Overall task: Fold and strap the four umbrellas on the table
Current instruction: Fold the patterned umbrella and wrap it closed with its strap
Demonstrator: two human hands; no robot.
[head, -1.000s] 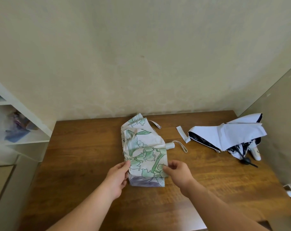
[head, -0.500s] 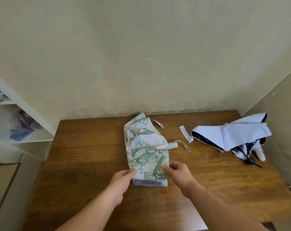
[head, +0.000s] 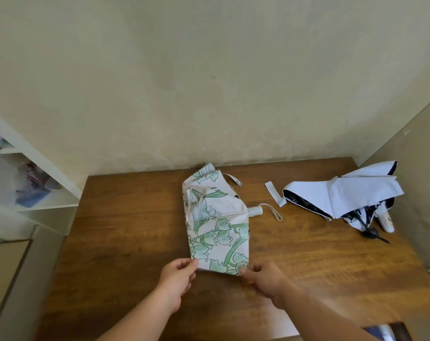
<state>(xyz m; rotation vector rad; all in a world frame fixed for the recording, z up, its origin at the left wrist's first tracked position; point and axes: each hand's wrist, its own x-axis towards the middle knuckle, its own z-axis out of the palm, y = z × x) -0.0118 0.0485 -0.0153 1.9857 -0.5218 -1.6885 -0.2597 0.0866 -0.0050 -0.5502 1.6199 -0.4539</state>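
We pinch the near corners of the floral umbrella (head: 216,225): left hand (head: 178,279) on the left corner, right hand (head: 265,281) on the right, fingers curled onto the cloth. To fold well, we judge: keep the edge taut, panels flat, then roll toward its strap (head: 233,179). It lies mid-table (head: 125,242), white with green flowers, flattened, handle (head: 255,211) poking right. A white-and-navy umbrella (head: 344,198) sits loose, far right.

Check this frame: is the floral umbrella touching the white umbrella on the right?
Apart. The head view shows bare wooden table between the floral umbrella and the white umbrella.
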